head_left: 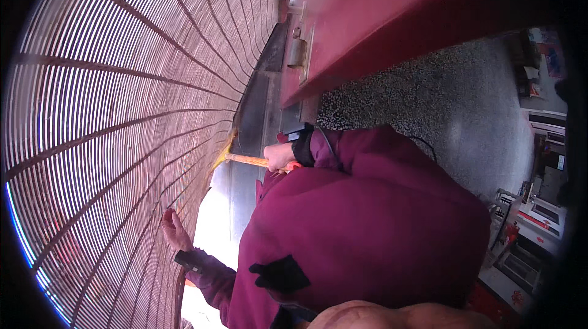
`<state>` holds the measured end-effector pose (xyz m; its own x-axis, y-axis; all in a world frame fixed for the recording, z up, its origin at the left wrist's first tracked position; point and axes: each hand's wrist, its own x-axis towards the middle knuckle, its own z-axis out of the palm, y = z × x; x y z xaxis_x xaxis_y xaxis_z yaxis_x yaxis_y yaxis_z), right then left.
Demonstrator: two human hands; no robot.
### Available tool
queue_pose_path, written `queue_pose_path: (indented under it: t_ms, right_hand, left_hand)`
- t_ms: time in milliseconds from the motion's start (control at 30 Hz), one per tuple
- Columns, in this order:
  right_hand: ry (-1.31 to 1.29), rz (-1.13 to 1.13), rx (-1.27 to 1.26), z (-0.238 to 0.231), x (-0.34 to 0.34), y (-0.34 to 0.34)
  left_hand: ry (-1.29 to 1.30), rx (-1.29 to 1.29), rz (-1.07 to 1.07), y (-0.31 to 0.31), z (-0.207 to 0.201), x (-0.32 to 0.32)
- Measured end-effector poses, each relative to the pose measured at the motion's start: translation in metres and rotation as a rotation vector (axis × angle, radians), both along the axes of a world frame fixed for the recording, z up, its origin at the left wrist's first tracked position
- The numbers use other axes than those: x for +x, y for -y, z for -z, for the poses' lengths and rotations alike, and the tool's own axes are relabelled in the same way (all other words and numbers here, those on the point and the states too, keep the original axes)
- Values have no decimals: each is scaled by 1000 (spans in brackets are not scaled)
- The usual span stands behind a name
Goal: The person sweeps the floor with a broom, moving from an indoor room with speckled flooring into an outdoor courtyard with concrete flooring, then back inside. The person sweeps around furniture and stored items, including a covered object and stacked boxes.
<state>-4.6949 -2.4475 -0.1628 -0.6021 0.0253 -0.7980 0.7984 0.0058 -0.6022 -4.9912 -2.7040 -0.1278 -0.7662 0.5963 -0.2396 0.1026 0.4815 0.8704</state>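
My right hand point(280, 156) is closed around the orange-tan handle of a brush or small broom point(248, 160). Its yellow end meets the edge of a large slatted curtain point(122, 121), which has thin pale slats crossed by dark cords. A bit of red shows at the handle just below my fist. Lower and to the left, my left hand point(176, 231) rests with its fingers stretched out against the curtain's face, and I see no object in it. Both arms wear purple sleeves with dark cuffs.
A dark red door point(373, 16) with a metal latch point(298, 50) stands at the upper middle, close beyond my right hand. Speckled grey floor point(422, 96) stretches to the right. Furniture and a red-trimmed white cabinet point(542, 222) line the far right. Bright light comes in below the curtain's edge.
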Motion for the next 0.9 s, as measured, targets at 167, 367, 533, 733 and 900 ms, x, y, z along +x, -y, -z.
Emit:
queue_pose_path:
  t_ms: [167, 367, 533, 733, 900]
  right_hand:
    - [-111, -98, 82, 3, -13, 4]
    - [-136, -197, 72, 21, 2, 2]
    - [-614, -480, -38, 44, -4, -6]
    - [48, -210, -260, 38, -19, -3]
    - [6, -257, -249, 28, -40, -1]
  left_hand:
    - [-291, -70, 84, 5, -13, -1]
    - [-466, -23, -93, 16, -32, 20]
    - [-499, 56, -243, 28, -35, 18]
    - [-619, 135, -361, 31, -44, 22]
    - [-843, 86, -385, 37, -62, 28]
